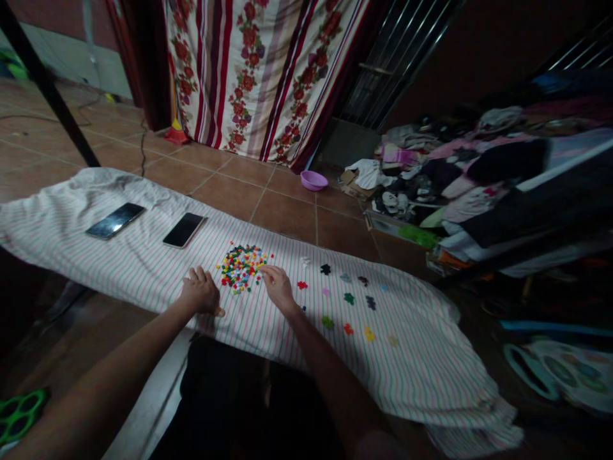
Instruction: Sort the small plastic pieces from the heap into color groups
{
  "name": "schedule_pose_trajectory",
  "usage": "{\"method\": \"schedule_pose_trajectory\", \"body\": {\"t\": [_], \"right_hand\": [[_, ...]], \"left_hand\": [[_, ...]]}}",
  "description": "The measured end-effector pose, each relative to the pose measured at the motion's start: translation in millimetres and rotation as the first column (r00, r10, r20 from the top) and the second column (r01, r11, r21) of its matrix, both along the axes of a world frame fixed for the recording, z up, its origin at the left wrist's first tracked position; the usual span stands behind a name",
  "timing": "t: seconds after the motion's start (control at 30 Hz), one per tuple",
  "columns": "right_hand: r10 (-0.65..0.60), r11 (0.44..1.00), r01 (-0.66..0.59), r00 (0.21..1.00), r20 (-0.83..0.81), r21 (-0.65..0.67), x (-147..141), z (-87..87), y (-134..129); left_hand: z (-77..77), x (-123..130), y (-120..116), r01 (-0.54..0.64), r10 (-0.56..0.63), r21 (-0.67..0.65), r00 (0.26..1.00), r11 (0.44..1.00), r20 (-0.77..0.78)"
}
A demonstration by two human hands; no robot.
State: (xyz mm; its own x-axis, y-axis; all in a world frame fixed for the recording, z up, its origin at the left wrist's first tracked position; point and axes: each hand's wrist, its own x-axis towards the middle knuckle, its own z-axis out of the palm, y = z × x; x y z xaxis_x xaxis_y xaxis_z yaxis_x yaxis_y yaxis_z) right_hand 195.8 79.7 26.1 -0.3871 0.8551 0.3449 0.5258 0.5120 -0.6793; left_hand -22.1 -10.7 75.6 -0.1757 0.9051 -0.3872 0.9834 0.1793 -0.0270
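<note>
A mixed pile of small coloured beads (242,265) lies on a striped cloth (282,338). My left hand (201,292) rests on the cloth beside the pile's near left edge, thumb stretched out, holding nothing visible. At the pile's right edge is my right hand (278,286), its thumb and fingertips pinched together; anything between them is too small to make out. Right of it, beads lie in little one-colour groups: red (302,285), black (325,269), dark green (349,298), light green (327,322), orange (348,329), yellow (368,333) and several others.
Two phones, one (115,220) at far left and another (184,230) nearer the pile, lie on the cloth. Beyond it are the tiled floor, a purple basin (314,181) and a floral curtain (268,76). Heaped clothes (460,160) are at the right.
</note>
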Motion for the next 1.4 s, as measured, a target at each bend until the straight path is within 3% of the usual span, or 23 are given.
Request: {"method": "schedule_pose_trajectory", "body": {"t": [0.37,0.77,1.13,1.4], "right_hand": [[-0.015,1.0,0.016,0.975,0.223,-0.004,-45,1.1,7],[-0.097,0.995,0.086,0.946,0.31,0.048,-42,-4.3,11],[0.002,0.998,0.035,0.826,0.563,-0.055,-49,22.2,19],[-0.028,0.999,0.041,0.864,0.502,-0.015,-51,18.0,17]], "left_hand": [[-2.9,0,1,0.011,-0.011,0.002,1.0,1.0,-0.004],[0.9,0,1,0.019,-0.02,-0.015,1.0,1.0,-0.008],[-3.7,1,1,0.016,-0.016,-0.008,0.999,1.0,-0.037],[3.5,2,1,0.008,-0.009,-0.043,1.0,0.999,-0.028]]}}
